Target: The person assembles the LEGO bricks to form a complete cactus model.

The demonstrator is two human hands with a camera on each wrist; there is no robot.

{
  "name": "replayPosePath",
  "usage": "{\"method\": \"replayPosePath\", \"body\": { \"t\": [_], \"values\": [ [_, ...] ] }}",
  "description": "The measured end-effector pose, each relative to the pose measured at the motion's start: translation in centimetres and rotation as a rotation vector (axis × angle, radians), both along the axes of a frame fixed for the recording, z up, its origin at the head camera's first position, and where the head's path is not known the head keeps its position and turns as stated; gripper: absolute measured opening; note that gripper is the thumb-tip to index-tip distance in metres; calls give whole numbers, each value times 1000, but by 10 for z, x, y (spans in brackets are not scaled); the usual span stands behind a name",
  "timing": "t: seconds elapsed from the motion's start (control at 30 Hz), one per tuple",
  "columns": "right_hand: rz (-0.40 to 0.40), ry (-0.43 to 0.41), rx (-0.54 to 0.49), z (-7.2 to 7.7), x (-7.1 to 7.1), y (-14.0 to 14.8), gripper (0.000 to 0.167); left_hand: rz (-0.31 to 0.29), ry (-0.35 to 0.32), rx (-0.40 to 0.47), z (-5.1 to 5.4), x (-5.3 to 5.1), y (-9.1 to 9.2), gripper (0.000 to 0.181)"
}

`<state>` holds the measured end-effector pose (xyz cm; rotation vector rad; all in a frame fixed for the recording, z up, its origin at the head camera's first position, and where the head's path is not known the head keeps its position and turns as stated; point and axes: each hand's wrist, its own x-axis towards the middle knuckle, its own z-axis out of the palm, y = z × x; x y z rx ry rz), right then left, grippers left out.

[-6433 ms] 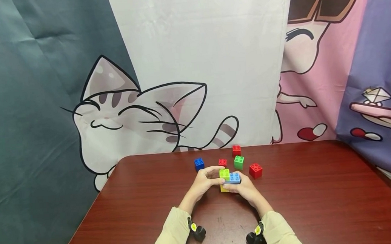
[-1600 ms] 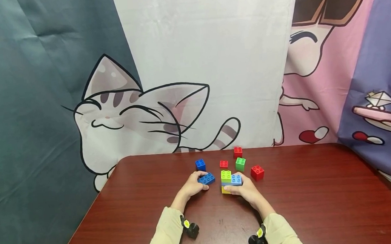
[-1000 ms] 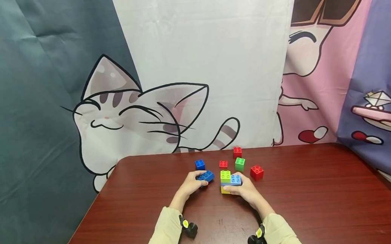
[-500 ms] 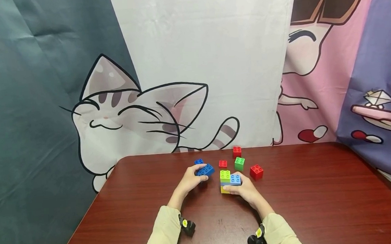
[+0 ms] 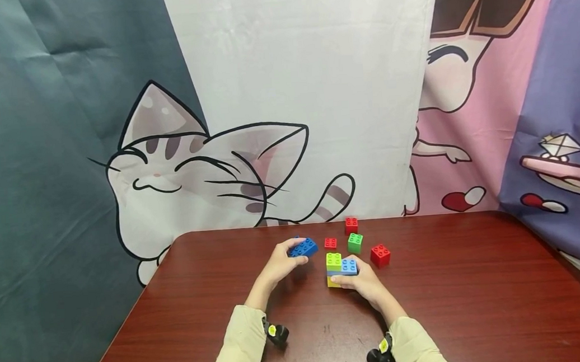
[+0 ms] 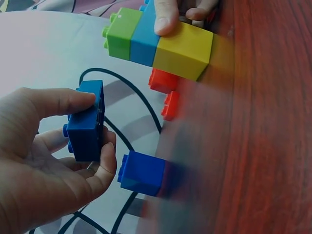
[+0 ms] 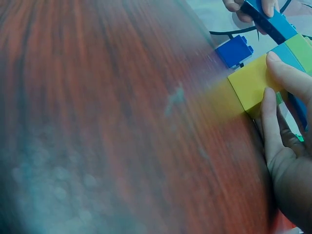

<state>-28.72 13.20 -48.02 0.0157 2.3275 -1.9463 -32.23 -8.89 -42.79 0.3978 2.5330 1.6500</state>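
My left hand (image 5: 282,264) pinches a long blue building brick (image 5: 303,248) between thumb and fingers, raised off the table and slightly tilted. The left wrist view shows the thumb on one side of this blue brick (image 6: 84,129) and fingers curled on the other. To the right, my right hand (image 5: 362,279) grips a stack standing on the table: a yellow brick (image 7: 251,83) at the bottom, a light blue brick (image 5: 349,265) above it, a lime green brick (image 5: 333,261) on top. A gap separates the held brick from the stack. Fingers partly cover the yellow brick.
Behind the hands stand a green brick (image 5: 355,242) and red bricks (image 5: 351,225), (image 5: 330,243), (image 5: 380,255). A small dark blue brick (image 6: 144,173) sits beyond the left hand, nearly hidden in the head view. The brown table (image 5: 179,323) meets a printed curtain (image 5: 312,61) at its far edge.
From beside the stack, my left hand has lifted the long blue brick and carried it farther away, now covering most of the small dark blue brick. The right hand and stack stay put.
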Motion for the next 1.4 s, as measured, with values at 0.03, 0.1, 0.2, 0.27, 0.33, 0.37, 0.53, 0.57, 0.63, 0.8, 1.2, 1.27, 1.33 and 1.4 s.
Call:
{"method": "replayPosePath", "body": {
  "t": [0.03, 0.1, 0.2, 0.27, 0.33, 0.37, 0.53, 0.57, 0.63, 0.8, 1.2, 1.27, 1.33, 1.4],
  "values": [
    [-2, -1, 2, 0, 0, 0, 50, -1, -3, 2, 1, 1, 0, 47],
    [-6, -4, 3, -1, 0, 0, 51, -2, -7, 2, 3, 1, 0, 47],
    [-6, 1, 11, -3, -1, 0, 51, -6, -6, 8, 6, 3, 0, 48],
    [-5, 0, 6, -3, -2, 0, 51, -13, -3, 10, 7, 4, 1, 48],
    [-7, 1, 9, -3, -2, 0, 51, -24, 4, 7, 9, 5, 1, 48],
    [-9, -2, 8, -3, -2, 0, 51, -29, 7, 6, 9, 5, 2, 48],
    [-11, -3, 11, -2, 0, 0, 49, -49, 14, 1, 11, 7, 3, 48],
    [-9, -2, 10, -2, 0, 0, 49, -55, 16, 3, 11, 8, 3, 47],
    [-4, -2, 1, -2, 0, 0, 49, -67, 22, 5, 12, 9, 4, 46],
    [1, 0, 3, -2, -1, 1, 49, -85, 13, -5, 14, 11, 7, 44],
    [3, -2, 5, -3, -2, 0, 48, -108, 17, 74, 11, 11, 9, 40],
    [5, -3, 15, -3, -2, 0, 48, -122, 10, 96, 11, 11, 10, 39],
    [5, -8, 17, -1, -1, 1, 48, -139, -3, 109, 11, 11, 11, 40],
    [7, -7, 20, 1, -1, 1, 48, -155, -22, 113, 12, 11, 12, 40]
  ]
}}
